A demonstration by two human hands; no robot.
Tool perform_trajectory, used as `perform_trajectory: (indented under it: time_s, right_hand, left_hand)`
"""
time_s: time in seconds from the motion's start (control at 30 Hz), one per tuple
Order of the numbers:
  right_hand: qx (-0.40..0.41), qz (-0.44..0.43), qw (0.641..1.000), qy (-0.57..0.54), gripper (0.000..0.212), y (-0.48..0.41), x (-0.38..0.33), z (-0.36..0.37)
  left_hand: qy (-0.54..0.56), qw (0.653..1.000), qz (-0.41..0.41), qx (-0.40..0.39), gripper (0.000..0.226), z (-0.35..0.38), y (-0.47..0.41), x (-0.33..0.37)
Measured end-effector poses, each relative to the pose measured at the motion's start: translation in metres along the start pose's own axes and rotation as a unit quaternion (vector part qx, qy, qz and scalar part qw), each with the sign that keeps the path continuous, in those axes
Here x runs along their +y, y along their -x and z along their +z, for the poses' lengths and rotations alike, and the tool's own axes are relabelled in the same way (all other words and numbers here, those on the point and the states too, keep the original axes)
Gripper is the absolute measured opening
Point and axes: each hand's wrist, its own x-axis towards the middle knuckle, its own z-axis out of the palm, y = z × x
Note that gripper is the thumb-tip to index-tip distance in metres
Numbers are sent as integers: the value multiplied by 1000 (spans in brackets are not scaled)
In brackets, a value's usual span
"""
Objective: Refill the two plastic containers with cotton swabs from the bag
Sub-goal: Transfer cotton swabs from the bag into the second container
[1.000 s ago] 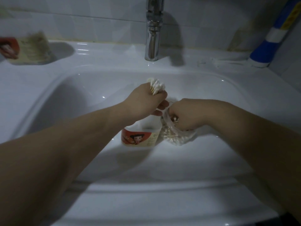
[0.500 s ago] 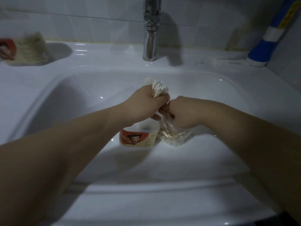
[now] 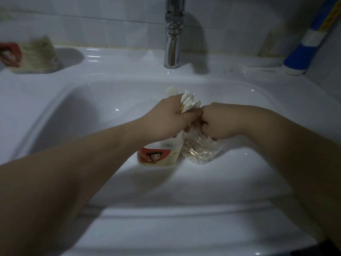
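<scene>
**Hands meet over the sink, swab bundle not yet in the container**

On the far-left ledge sits a blurred tan pack (image 3: 35, 56); whether it is the second container I cannot tell. In the basin of the sink (image 3: 55, 117) stands the container (image 3: 160, 156), cartoon label toward the camera, its mouth hidden under the left hand (image 3: 166, 121). That hand is a closed fist round a bundle of swabs (image 3: 191, 101), whose white tips poke out of its top. Just right of the container, touching it, lies the bag (image 3: 201, 150), with many swabs inside. The right hand (image 3: 223, 122) has its fingers curled down on the bag's neck; whether it also pinches loose swabs I cannot tell. A blue-and-white bottle (image 3: 302, 54) leans at the far right.

A second ago there was a clear gap between the hands, and the right one sat lower, at the bag's mouth. It has since lifted and moved leftward until its knuckles touch the left fist. The bundle has kept its place in the fist, and the container and bag have hardly shifted.

For the task, I judge this to be gathering: the right hand seems to be feeding swabs from the bag into the left-hand bundle, or steadying it. Nothing from this bundle is in the container yet, so the first refill is not done and the second lies ahead.
</scene>
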Motion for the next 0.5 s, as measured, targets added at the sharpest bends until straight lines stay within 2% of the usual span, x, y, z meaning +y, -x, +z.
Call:
perform_trajectory:
  time_s: [0.07, 0.2, 0.37, 0.43, 0.5]
  right_hand:
    - [-4, 8, 1000, 26, 25, -1, -2, 4]
    - [-8, 25, 999, -20, 34, 2, 3, -2]
    - [-15, 7, 1000, -16, 33, 6, 5, -11]
    - [3, 3, 1000, -22, 32, 7, 5, -11]
    - [47, 7, 998, -48, 31, 5, 6, -12]
  left_hand:
    - [15, 1000, 0, -20, 22, -1, 0, 4]
    - [-93, 992, -28, -77, 12, -2, 5, 2]
    - [-211, 975, -52, -46, 19, -5, -2, -3]
    - [-213, 974, -61, -43, 20, -7, -2, -4]
    - [-156, 984, -70, -51, 14, -5, -2, -5]
